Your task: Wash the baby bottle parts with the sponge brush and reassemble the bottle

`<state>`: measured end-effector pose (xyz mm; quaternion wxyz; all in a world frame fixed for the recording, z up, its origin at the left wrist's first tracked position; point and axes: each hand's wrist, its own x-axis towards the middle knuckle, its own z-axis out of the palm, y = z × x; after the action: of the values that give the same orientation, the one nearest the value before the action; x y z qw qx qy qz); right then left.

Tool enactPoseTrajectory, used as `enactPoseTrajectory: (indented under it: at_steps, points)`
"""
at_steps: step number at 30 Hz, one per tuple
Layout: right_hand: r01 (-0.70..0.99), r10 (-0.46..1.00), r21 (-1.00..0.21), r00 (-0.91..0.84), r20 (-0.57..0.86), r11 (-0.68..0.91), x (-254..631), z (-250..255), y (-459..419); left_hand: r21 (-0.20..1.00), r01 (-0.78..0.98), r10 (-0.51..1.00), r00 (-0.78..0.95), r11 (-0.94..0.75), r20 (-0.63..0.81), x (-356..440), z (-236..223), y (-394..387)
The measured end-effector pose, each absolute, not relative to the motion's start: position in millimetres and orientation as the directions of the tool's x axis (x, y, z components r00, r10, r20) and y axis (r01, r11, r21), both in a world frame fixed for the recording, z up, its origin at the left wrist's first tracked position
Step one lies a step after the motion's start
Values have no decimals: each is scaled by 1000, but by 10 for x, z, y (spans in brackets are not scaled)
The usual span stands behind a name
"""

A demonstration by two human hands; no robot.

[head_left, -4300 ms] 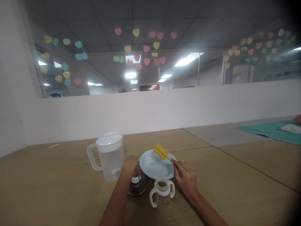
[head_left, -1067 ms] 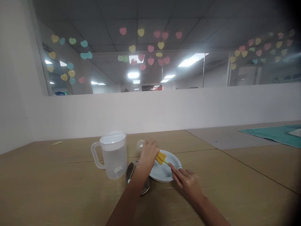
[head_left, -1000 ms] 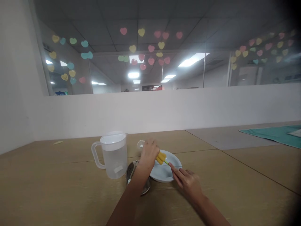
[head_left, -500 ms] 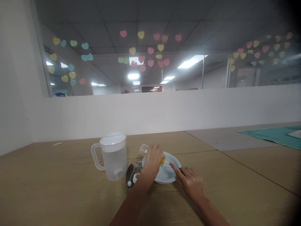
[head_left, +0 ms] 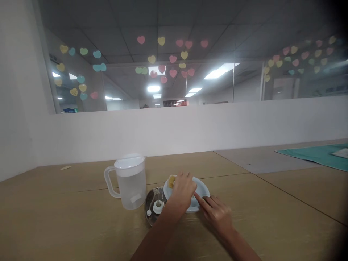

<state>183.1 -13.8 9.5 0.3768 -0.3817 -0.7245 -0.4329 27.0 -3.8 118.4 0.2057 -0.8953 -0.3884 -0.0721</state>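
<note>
My left hand (head_left: 184,189) is closed round a small clear bottle, held on its side over a white plate (head_left: 203,185). Only the bottle's far end shows past my fingers, with the yellow sponge head of a brush (head_left: 171,181) inside it. My right hand (head_left: 216,211) pinches the brush's thin stem just right of the bottle, fingers pointing left. Most of the bottle and the stem is hidden by my hands.
A clear plastic pitcher (head_left: 128,182) of water stands to the left. Between it and the plate lies a shiny metal dish (head_left: 149,212) holding a white bottle collar with teat (head_left: 158,206). A teal mat (head_left: 318,153) lies far right on the wooden table (head_left: 67,221).
My left hand went from the metal dish to the bottle and lifted it over the plate. The sponge head, outside the bottle a second ago, has slid deep into it. Both hands dropped slightly.
</note>
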Motion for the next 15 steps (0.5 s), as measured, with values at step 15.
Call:
enactPoseTrajectory:
  at_steps: [15]
  points:
    - [900, 262, 266, -365, 893, 346, 1925, 121, -115, -194, 850, 710, 517, -489, 479, -216, 1168, 314]
